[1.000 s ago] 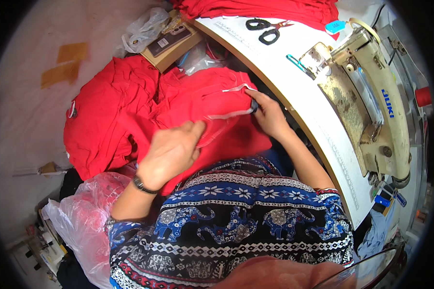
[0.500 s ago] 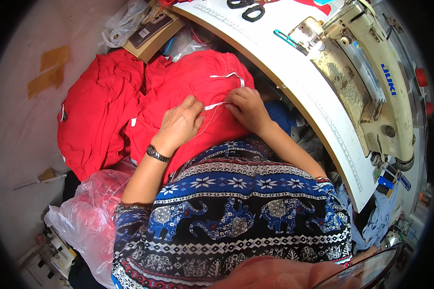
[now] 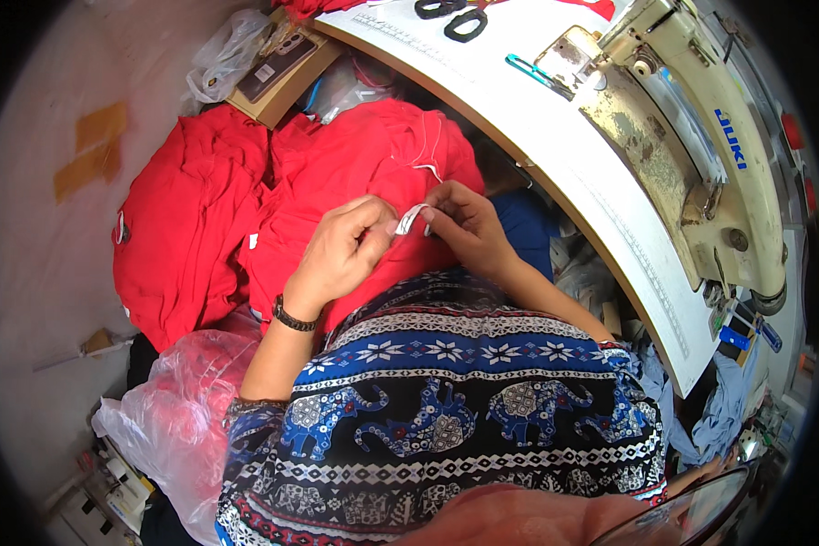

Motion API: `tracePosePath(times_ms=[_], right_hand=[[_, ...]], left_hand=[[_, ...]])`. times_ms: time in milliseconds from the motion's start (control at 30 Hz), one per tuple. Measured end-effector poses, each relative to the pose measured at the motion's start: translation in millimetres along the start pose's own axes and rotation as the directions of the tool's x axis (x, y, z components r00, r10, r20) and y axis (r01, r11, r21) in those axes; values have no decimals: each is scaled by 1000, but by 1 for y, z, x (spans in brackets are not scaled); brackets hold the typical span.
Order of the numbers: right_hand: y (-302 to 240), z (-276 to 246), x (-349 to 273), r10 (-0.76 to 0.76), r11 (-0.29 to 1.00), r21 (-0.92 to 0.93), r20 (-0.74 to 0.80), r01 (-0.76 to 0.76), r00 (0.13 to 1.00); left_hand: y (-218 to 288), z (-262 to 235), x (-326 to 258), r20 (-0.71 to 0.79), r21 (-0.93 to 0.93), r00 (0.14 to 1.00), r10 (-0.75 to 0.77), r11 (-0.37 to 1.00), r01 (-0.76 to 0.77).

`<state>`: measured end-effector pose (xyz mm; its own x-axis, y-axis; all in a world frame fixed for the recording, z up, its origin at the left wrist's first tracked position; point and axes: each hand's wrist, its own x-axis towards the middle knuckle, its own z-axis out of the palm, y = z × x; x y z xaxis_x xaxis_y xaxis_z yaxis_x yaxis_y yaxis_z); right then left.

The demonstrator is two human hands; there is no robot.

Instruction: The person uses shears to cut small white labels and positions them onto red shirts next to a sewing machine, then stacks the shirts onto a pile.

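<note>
Two hands share one narrow white strip (image 3: 409, 219), held above the red cloth (image 3: 359, 150) at the person's lap. We see the left hand (image 3: 346, 246) with its grip pinched on the strip's left end, thumb against finger, and the right hand (image 3: 471, 227) with its grip clamped toward the other end. To work well here, we would pinch close to the ends, keep the short span flat and lightly taut, and let no red fold ride up beneath it. Whether strip and cloth are joined, we cannot tell. Around them, we note a second red heap (image 3: 187, 227) at left, a clear plastic bag (image 3: 177, 428) below it, and the desk (image 3: 482, 91) bearing a sewing machine (image 3: 733, 127) and black-handled scissors (image 3: 449, 30). The desk's curved edge limits the right elbow's room.
</note>
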<state>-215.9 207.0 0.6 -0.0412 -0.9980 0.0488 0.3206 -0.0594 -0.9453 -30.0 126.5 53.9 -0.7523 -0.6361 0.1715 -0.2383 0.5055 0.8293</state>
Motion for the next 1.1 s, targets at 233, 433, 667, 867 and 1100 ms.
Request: tracePosePath(times_ms=[233,433,667,867,1100], right_hand=[[11,-6,1,-82,911,-405,-6,72,997],[-2,-9,2,-239,755,-606,100,250,966],[-5,-8,-1,-251,751,-601,123,273,960],[15,-38,1,-82,950,-312,-160,28,984],[34,-48,28,-164,747,-664,-123,42,979]], left_hand=[[-19,24,0,-52,-466,956,-290,853,233],[-27,17,7,-1,-393,975,-223,896,205],[-17,11,10,58,-294,994,-88,950,101],[-13,15,2,114,-331,973,-200,916,227],[-13,17,-3,198,-416,942,-270,848,330]])
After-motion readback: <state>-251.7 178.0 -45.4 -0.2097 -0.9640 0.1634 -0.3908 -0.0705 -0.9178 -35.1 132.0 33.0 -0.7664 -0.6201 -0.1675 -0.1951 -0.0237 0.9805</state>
